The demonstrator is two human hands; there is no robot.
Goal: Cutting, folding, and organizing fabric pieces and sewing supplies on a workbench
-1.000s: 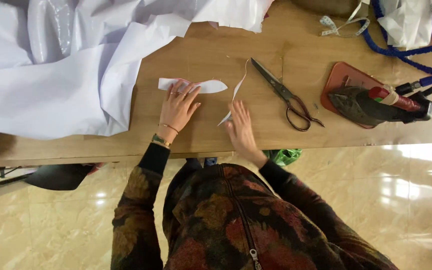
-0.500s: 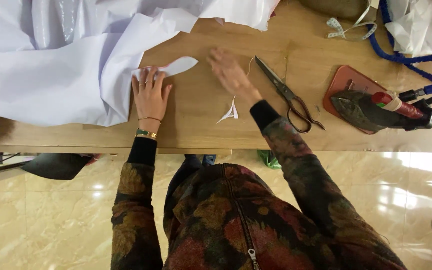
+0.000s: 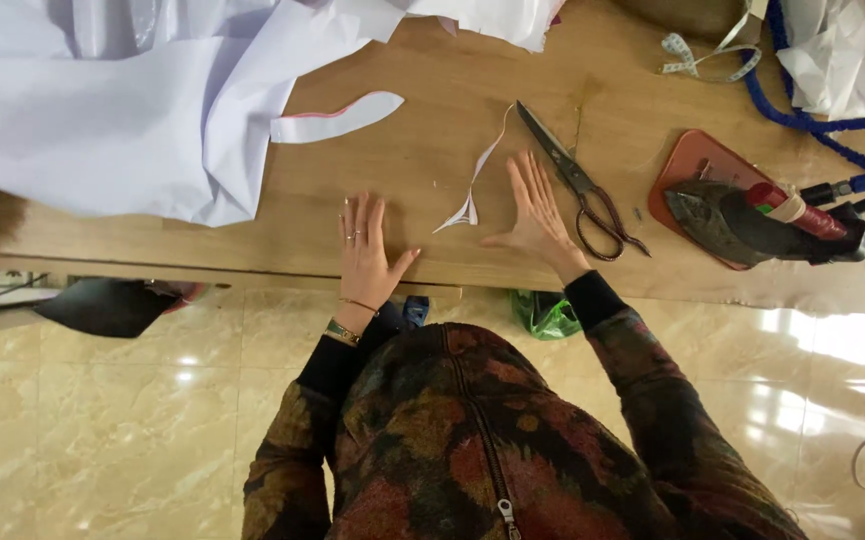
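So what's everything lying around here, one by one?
table: one, brown wood, across the top
fabric: one heap, white, table's left
curved cut piece: one, white, beside the fabric
thin offcut: one, white, between the hands
scissors: one pair, dark, next to the right hand
iron: one, dark, on a reddish stand, right
tape measure: one, pale, top right
left hand: flat on the table, empty
right hand: open, empty

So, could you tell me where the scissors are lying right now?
In the head view, the scissors lie on the wooden table, just right of the right hand and left of the iron.
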